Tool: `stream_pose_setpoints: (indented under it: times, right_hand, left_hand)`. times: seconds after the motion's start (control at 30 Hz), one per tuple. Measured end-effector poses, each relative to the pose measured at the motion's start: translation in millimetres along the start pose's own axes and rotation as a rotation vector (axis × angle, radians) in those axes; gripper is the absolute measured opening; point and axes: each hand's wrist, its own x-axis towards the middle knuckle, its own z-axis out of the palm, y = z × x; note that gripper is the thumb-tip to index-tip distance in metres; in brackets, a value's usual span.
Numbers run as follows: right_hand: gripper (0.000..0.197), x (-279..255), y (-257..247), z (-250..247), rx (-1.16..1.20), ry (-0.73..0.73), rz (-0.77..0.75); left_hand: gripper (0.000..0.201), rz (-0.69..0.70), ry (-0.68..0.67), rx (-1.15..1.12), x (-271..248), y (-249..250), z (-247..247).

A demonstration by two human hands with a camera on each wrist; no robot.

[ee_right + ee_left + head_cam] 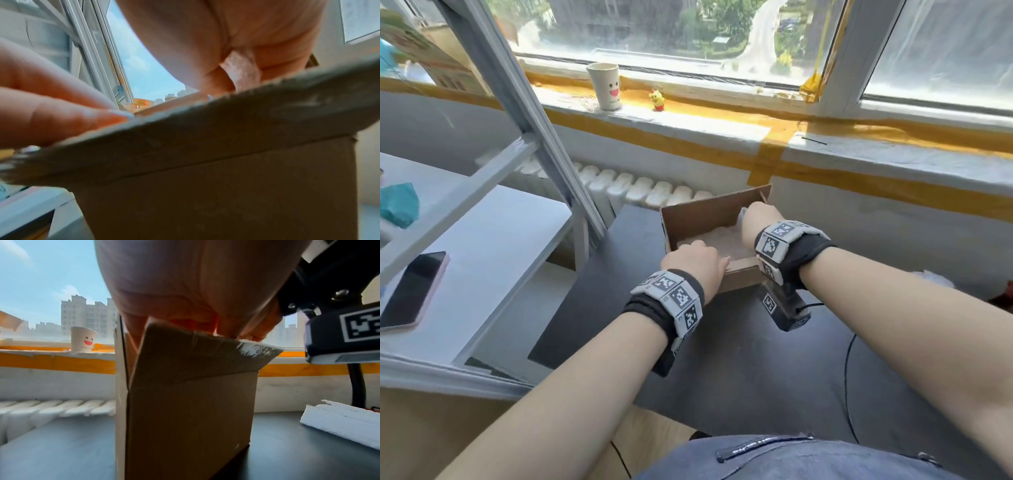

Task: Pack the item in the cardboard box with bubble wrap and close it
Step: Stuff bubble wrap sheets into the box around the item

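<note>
An open brown cardboard box [709,216] stands on the black table, with white bubble wrap [722,240] filling its bottom; the item is hidden. My left hand [697,262] is at the box's near left corner, fingers curled over the near flap [205,353] and down inside. Reaching into the far right corner, my right hand [760,214] pinches a fold of bubble wrap [241,69] between thumb and fingers. In the right wrist view the left hand's fingers [61,116] lie along the flap's edge [226,129].
The black table [739,342] abuts a white radiator [640,188] under the window sill, which holds a paper cup [604,87] and a yellow figurine [657,100]. A grey frame [527,113] and a phone [412,291] are left. A white sheet [339,420] lies right.
</note>
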Motion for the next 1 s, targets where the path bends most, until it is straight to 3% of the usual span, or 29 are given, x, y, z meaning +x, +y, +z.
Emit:
stream_pose_setpoints:
  times: [0.17,0.2,0.33,0.4,0.47,0.5,0.57,0.67,0.77,0.87,1.0]
  right_hand:
    - [0.036,15.7,-4.8,13.3,-0.206,-0.144,-0.026]
    - [0.034,17.6,-4.8,19.5,-0.248,-0.104,-0.049]
    - [0.033,12.6,0.0,34.9,-0.349,0.274,-0.174]
    - [0.044,13.8,8.7,43.2,-0.431,0.429,-0.370]
    - [0.046,3.7,9.9,41.6,-0.560,0.472,-0.531]
    - [0.043,-3.5,8.8,40.1,-0.610,0.456,-0.594]
    - [0.037,-12.8,8.0,36.3,-0.606,0.217,-0.551]
    - [0.031,-9.3,9.6,32.2,-0.500,-0.052,-0.273]
    - [0.035,2.2,10.3,33.1,-0.531,-0.122,-0.172]
    - [0.036,11.5,14.6,36.3,-0.524,-0.213,-0.185]
    - [0.043,18.2,20.7,35.5,-0.394,-0.267,-0.150]
  left_hand:
    - [0.063,-0.051,-0.143,-0.104,11.4,6.0,6.0]
    - [0.063,-0.071,-0.165,-0.135,13.6,6.9,8.2]
    - [0.069,-0.112,-0.201,-0.178,16.5,5.4,19.7]
    - [0.069,-0.126,-0.206,-0.173,16.2,5.0,23.8]
    - [0.069,-0.156,-0.241,-0.159,17.2,7.4,23.3]
    - [0.069,-0.171,-0.258,-0.142,18.5,9.0,23.5]
    - [0.068,-0.194,-0.286,-0.110,20.6,11.7,24.2]
    - [0.076,-0.200,-0.293,-0.128,18.8,12.5,23.4]
    - [0.084,-0.218,-0.281,-0.189,13.1,13.2,16.2]
    - [0.078,-0.158,-0.246,-0.133,13.0,11.7,14.8]
    - [0.091,-0.125,-0.259,-0.063,14.6,8.1,19.9]
